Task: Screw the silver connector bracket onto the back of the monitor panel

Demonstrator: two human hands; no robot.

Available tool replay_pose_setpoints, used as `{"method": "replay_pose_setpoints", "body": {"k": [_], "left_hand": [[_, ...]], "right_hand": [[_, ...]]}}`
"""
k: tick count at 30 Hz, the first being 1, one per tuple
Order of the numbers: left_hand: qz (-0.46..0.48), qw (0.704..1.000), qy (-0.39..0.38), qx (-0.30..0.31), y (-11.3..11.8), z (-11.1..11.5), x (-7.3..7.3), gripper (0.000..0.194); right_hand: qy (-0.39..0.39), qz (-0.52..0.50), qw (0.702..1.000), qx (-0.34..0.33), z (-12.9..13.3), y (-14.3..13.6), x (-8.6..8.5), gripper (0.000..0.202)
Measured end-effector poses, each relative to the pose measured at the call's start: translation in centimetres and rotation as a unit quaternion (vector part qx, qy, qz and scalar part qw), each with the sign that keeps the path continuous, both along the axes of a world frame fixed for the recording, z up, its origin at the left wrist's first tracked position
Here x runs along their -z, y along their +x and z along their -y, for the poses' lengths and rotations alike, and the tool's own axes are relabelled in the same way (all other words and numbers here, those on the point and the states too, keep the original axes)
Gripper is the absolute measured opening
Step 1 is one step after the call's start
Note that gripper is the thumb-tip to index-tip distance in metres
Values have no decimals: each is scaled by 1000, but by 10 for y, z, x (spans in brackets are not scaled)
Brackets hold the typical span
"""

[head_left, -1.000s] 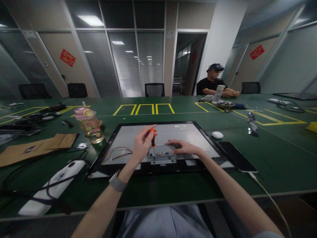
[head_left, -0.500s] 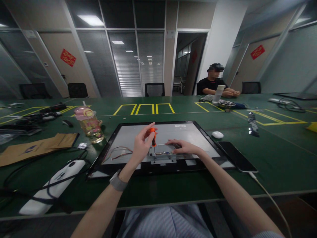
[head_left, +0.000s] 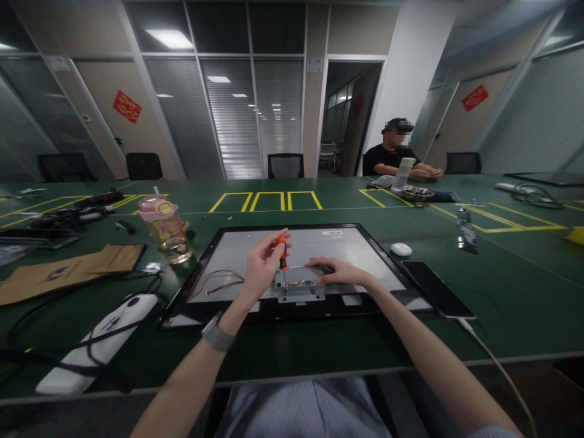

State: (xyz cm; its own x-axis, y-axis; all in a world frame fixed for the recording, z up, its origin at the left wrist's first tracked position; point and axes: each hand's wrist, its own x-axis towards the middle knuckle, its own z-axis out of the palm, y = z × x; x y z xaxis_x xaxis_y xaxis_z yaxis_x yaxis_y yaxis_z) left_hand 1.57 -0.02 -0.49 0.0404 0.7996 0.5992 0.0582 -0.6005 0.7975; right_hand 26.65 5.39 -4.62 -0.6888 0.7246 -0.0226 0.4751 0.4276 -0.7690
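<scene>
Barely a stir here: the left hand (head_left: 263, 258) has its fingers clamped on the screwdriver (head_left: 283, 260), near upright at the bracket (head_left: 302, 294).

And what's changed? Precious little: those fingers have shifted a touch around the orange-and-black handle since half a second ago, and the whole view has slipped down slightly, while the shaft keeps to the bracket's nine o'clock end, so work looks held to that one spot; whether the tip turns, I cannot tell. The right hand (head_left: 342, 271) has stayed at the bracket's two o'clock, fingers spread apart, thumb low by the metal, gripping nothing visible. The bracket sits at six o'clock on the panel (head_left: 351, 252), the wires (head_left: 223, 274) unmoved at the bracket's ten o'clock.
</scene>
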Motion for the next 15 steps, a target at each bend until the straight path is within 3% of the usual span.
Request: {"method": "replay_pose_setpoints", "body": {"k": [5,11,15], "left_hand": [[-42,996,62,-52,-1,-3,0,23],[25,998,-13,47,0,0,-2,35],[-23,999,26,-21,1,-1,1,30]], "right_hand": [[-12,-1,1000,-1,1,-1,-1,67],[-8,15,1000,5,2,-1,-4,66],[-6,8,1000,-1,3,-2,-5,66]]}}
